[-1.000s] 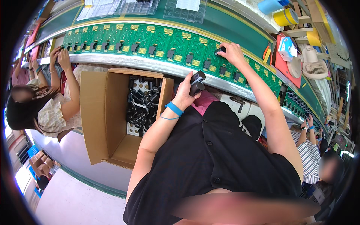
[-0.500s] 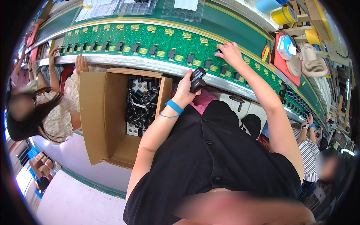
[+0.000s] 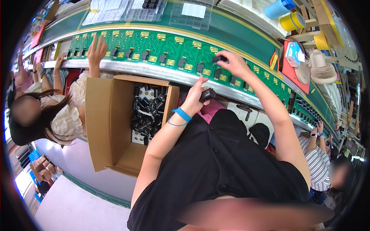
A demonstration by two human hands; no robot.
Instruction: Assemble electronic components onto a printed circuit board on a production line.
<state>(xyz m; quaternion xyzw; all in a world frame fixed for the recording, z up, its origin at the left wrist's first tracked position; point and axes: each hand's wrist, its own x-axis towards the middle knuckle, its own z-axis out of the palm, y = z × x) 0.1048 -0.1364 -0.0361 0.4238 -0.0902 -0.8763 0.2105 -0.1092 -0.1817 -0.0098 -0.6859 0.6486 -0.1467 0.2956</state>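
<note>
My left hand (image 3: 193, 98), with a blue wristband, is closed around a black cylindrical capacitor (image 3: 208, 94) in front of the conveyor's metal rail. Over the row of green circuit boards (image 3: 189, 48), my right hand (image 3: 236, 64) pinches another black capacitor (image 3: 220, 59); it lies tilted nearly sideways, and I cannot tell whether it touches the board. Each board carries a small black block near its front edge and gold pads. To the left of my left forearm, an open cardboard box (image 3: 99, 127) holds many loose black capacitors (image 3: 145, 117) and white perforated sheets.
A co-worker's hand (image 3: 97, 50) is raised over the boards at left. Clear plastic trays (image 3: 191, 17) lie on the belt's far side. At right are a beige fan (image 3: 321, 67), a yellow tape roll (image 3: 293, 18) and further co-workers. The metal rail (image 3: 154, 74) borders the boards.
My left hand showed two capacitors; now one shows there and one is in my right hand. The boards have shifted slightly left in view. The co-worker's hand has risen over the boards.
</note>
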